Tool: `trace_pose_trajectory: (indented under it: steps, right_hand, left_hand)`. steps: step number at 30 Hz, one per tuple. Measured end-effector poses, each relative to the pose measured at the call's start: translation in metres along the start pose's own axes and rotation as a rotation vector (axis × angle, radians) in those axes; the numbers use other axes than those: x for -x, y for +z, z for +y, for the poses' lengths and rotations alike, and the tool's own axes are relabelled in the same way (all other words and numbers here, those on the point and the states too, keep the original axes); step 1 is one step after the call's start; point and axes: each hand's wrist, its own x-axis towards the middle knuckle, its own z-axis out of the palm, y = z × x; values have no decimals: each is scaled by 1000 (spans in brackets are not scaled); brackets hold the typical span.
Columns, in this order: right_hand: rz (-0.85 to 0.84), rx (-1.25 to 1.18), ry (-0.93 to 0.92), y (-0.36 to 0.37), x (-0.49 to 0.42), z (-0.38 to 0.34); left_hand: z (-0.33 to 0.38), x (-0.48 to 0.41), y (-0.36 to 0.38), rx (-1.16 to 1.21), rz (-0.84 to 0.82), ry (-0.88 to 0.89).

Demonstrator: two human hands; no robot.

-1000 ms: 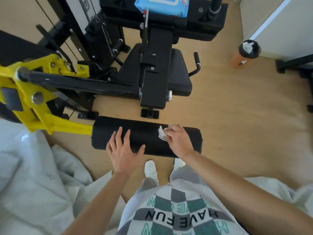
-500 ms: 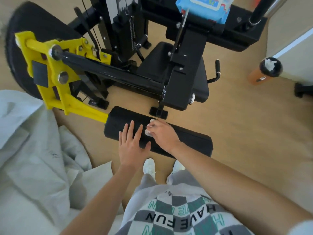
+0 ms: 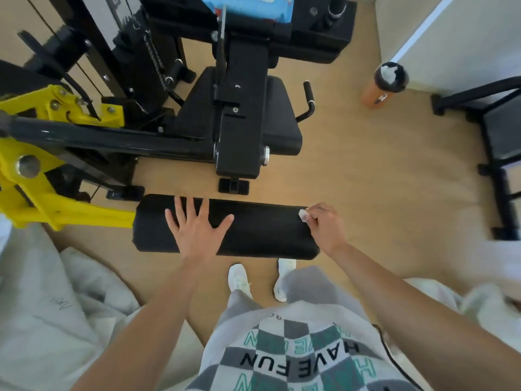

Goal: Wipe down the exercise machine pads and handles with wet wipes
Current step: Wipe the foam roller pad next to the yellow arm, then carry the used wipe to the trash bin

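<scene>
- Head view: my left hand lies flat on the roller pad, fingers spread wide, holding nothing.
- My right hand pinches a bunched white wipe against the pad's right end.
- The pad sits on a yellow arm reaching in from the left.
- Beyond the pad is the black seat with a side handle.
- A blue wipes pack rests on top of the frame.
- An orange bottle stands on the floor to the right, well apart.
- My white shoes are just under the pad's near edge.
</scene>
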Motion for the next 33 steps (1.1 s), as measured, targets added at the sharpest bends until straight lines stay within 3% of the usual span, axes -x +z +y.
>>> trace_pose_trajectory:
  steps: [4,7,12,15,19,22,26,29,33]
  right_hand:
    - [43,-78,172,-7,17,10]
    - [46,-195,378,-7,16,23]
    - [-7,-415,503,-13,3,41]
    - [-2,-474,476,-10,11,37]
    - [-26,-501,434,3,27,49]
    - [-163,-504,317,3,32,71]
    - [-435,-324,88,-20,24,105]
    - [-429,-399,109,-44,11,145]
    - [-387,-545,185,-89,-10,208]
  left_hand:
    - [24,1,-1,17,42,74]
    - [52,18,8,107,95,258]
    - [112,60,31,73,-96,631]
    - [134,71,43,-38,-185,581]
    - [143,60,45,-116,-175,549]
    - [157,43,43,-169,-222,468]
    - [192,28,41,-238,-256,335]
    - [234,22,39,-187,-295,215]
    - [313,23,45,-11,-295,224]
